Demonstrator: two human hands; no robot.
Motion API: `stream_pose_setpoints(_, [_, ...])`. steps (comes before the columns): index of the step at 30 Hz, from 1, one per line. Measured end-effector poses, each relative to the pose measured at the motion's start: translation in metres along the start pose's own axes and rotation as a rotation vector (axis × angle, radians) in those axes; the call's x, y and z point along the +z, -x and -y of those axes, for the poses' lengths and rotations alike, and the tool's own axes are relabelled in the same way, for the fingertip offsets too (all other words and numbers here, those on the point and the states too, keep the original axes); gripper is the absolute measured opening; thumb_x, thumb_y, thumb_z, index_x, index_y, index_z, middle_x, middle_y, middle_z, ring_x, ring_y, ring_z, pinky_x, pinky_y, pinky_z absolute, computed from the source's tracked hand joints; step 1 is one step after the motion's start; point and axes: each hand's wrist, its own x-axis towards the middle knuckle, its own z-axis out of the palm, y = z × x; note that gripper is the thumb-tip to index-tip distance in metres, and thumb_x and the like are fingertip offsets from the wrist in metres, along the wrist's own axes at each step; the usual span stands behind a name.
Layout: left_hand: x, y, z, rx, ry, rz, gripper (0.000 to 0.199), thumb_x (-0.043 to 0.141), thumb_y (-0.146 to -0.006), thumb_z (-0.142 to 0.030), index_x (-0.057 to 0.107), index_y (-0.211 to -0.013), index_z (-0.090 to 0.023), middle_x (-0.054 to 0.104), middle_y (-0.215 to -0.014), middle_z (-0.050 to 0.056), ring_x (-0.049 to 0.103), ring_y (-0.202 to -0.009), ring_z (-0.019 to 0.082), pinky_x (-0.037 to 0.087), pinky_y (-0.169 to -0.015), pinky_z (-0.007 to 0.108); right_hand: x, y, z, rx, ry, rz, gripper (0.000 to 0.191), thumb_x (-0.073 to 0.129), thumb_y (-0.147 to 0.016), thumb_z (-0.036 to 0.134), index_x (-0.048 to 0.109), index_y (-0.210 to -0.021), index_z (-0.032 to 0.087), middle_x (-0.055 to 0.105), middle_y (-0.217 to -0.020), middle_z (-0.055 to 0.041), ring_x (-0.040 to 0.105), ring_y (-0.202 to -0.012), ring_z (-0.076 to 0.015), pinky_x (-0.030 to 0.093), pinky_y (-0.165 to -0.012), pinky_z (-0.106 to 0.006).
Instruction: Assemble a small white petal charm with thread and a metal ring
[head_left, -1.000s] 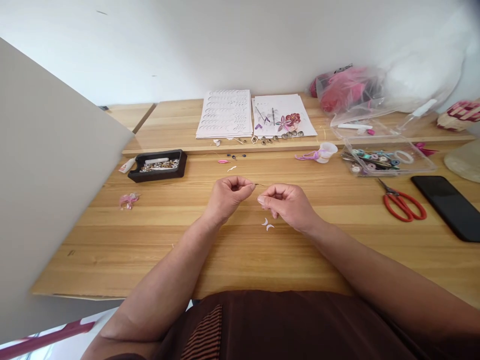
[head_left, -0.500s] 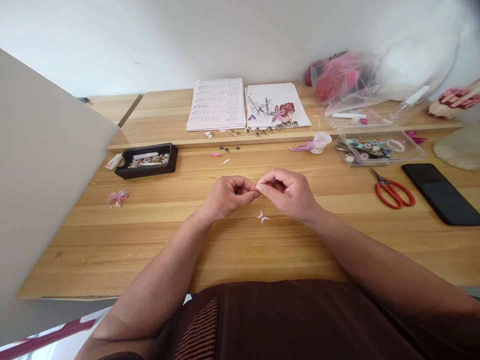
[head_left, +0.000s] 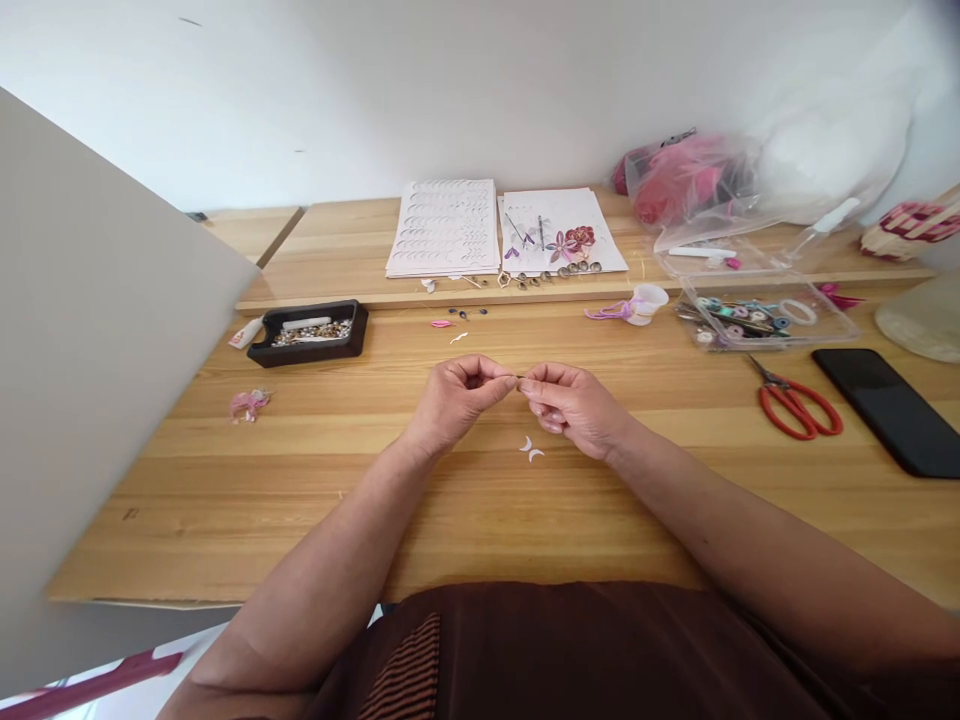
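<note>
Head view: left grip (head_left: 459, 402) and right grip (head_left: 577, 408) almost meeting over the middle of the tabletop (head_left: 225, 520), thumb against forefinger on each side. Pinched between the two, a thin dark piece (head_left: 520, 378), mostly hidden and too small to name. Just below, toward the near edge, two white crescents (head_left: 535, 453) lying close beside each other. Beyond the pinch, a wavy white strip (head_left: 459, 338), then a pink oval piece (head_left: 442, 324) with small dark blue pieces (head_left: 463, 315) near it. Off left, a black tray (head_left: 315, 352) of beads (head_left: 330, 330) and, nearer, a pink tangle (head_left: 247, 405). Off right, a white cup (head_left: 646, 308) with purple thread (head_left: 609, 313), a clear box (head_left: 840, 331) of small items, red-handled scissors (head_left: 791, 400) and, just beside, a black phone (head_left: 889, 410). On the raised shelf (head_left: 337, 235) behind, printed sheets (head_left: 442, 225).
</note>
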Motion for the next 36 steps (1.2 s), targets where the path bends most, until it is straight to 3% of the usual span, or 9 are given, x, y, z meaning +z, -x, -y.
stream_pose_setpoints(10, [0.005, 0.001, 0.005, -0.038, 0.034, -0.062, 0.025, 0.082, -0.07, -0.036, 0.069, -0.072, -0.015, 0.06, -0.064, -0.003, 0.041, -0.055, 0.006, 0.033, -0.056, 0.023, 0.004, 0.004, -0.005, -0.221, 0.194, -0.056, 0.028, 0.077, -0.077, 0.039, 0.06, -0.086, 0.018, 0.048, -0.049, 0.0085, 0.037, -0.044, -0.0066, 0.024, -0.043, -0.022])
stream_pose_setpoints(15, [0.007, 0.001, 0.009, -0.034, 0.023, -0.088, 0.024, 0.082, -0.071, -0.035, 0.069, -0.073, -0.015, 0.06, -0.064, -0.003, 0.042, -0.056, 0.006, 0.032, -0.056, 0.023, 0.004, 0.004, -0.011, -0.264, 0.305, -0.11, 0.027, 0.072, -0.083, 0.042, 0.061, -0.091, 0.019, 0.049, -0.047, 0.0088, 0.039, -0.043, -0.0073, 0.027, -0.043, -0.021])
stream_pose_setpoints(28, [0.004, 0.0, 0.012, -0.031, 0.058, -0.045, 0.022, 0.08, -0.072, -0.035, 0.075, -0.082, -0.016, 0.063, -0.067, -0.001, 0.043, -0.055, 0.007, 0.036, -0.059, 0.025, 0.007, -0.001, -0.014, -0.248, 0.113, -0.227, 0.03, 0.079, -0.076, 0.044, 0.063, -0.081, 0.019, 0.041, -0.046, 0.0104, 0.031, -0.038, -0.0045, 0.019, -0.037, -0.02])
stream_pose_setpoints(36, [0.007, 0.001, 0.011, -0.028, 0.026, -0.031, 0.022, 0.078, -0.073, -0.034, 0.073, -0.084, -0.015, 0.06, -0.064, -0.003, 0.042, -0.053, 0.006, 0.032, -0.052, 0.023, 0.007, -0.002, -0.009, -0.294, 0.073, -0.3, 0.023, 0.081, -0.069, 0.036, 0.067, -0.071, 0.017, 0.05, -0.05, 0.007, 0.034, -0.04, -0.0042, 0.021, -0.038, -0.021])
